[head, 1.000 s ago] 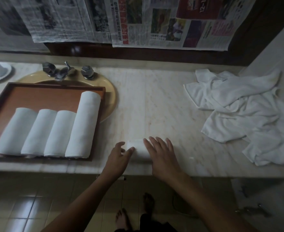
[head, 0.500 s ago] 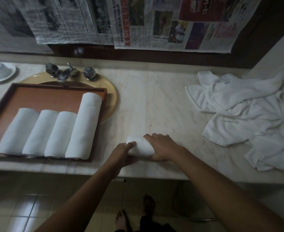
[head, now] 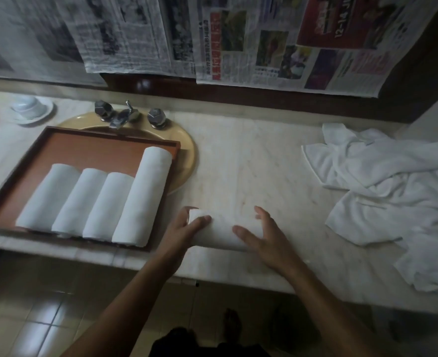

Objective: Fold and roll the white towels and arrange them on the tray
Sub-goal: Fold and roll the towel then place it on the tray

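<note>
Both arms reach up from the lower frame to a rolled towel [head: 223,231] at lower centre, near the surface's [head: 251,163] front edge.
The left grip [head: 184,228] curls round its left end, while the right grip [head: 266,235] lies flat and spread on its right end. Bare surface lies behind, between the tray [head: 58,143] at left and the loose towels [head: 393,189] at right.
</note>
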Demonstrator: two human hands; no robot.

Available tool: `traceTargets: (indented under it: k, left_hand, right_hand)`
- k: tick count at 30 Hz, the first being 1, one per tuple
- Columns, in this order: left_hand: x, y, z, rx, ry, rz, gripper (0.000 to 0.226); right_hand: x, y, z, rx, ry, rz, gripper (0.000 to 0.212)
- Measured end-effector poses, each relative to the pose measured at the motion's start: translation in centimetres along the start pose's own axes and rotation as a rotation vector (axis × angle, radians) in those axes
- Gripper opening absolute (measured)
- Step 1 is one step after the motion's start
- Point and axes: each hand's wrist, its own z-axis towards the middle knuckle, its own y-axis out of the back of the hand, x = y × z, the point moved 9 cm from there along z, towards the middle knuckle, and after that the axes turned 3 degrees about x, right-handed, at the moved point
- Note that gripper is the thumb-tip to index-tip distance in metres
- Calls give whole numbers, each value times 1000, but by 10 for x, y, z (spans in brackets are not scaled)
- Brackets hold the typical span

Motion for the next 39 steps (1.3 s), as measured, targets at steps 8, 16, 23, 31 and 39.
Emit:
traceTargets:
  k: [8, 16, 23, 31, 39]
  left_hand:
    - [-49, 40, -9, -50, -96, -36, 47]
    - [-88, 150, 2, -109, -107, -82, 47]
    - [-112, 293, 2, -162, -63, -85, 43]
    - [-98, 446, -14, -286, -1, -5, 36]
    - [-67, 513, -25, -370, 92, 206, 55]
  right_hand:
    - [46, -31, 31, 220, -132, 849, 56]
    - [154, -80, 86, 113, 66, 736, 50]
    - [268, -166, 126, -2, 125, 385, 53]
    - [379, -303, 187, 15, 195, 48, 71]
    - [415, -416, 226, 211, 162, -354, 104]
